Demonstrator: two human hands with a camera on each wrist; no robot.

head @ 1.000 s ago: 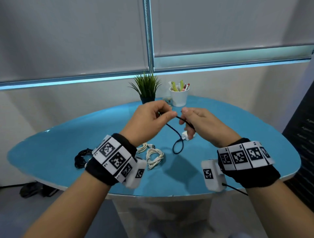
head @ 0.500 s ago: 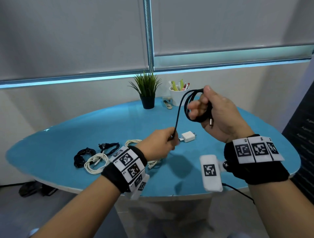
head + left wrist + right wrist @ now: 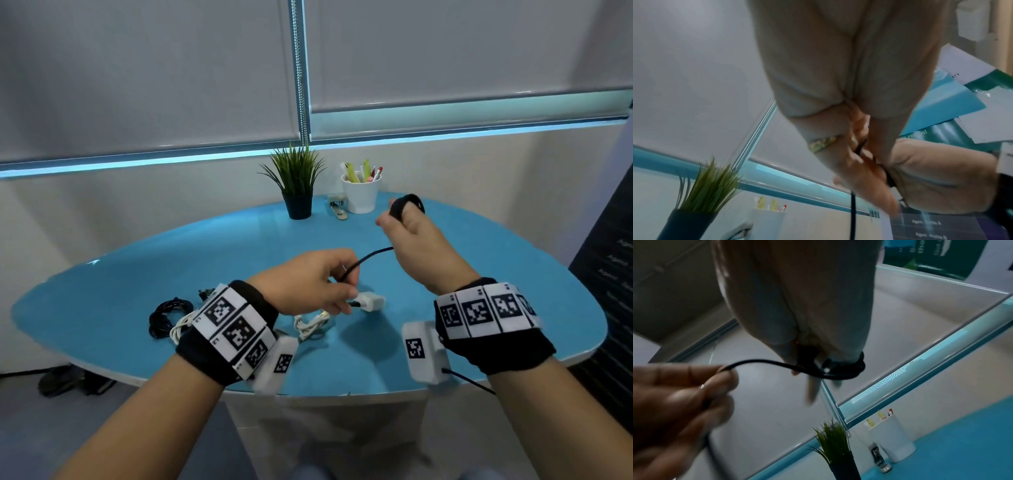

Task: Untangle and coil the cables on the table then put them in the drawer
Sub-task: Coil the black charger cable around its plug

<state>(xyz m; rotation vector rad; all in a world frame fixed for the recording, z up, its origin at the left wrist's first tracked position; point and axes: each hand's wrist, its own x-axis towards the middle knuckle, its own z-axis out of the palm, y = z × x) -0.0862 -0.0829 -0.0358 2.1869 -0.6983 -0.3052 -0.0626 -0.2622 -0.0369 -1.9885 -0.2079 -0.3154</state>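
Right now the right hand is raised above the table, its fingers curled through a small coil of the black cable, with turns wound round them as the right wrist view shows. The left hand sits lower, pinching the free run of that cable between thumb and fingertips, close above the white charger block, which seems to be plugged onto the cable's end. The likely trouble, as I judge it, is that a firm pull drags the block along the smooth blue top or yanks the plug, and that tight turns round the fingers bind, leaving the coil hard to slide off. Slack given too fast could let the loops spring open, since the cord looks thin, round and rubbery. Left of the hands lie a loosely bundled white cable, another white cable and a dark bundle, all limp and matte; a careless sweep could snag them. Further back stand a spiky plant in a dark pot, a glossy white cup of pens and a small stapler. No drawer is in view.
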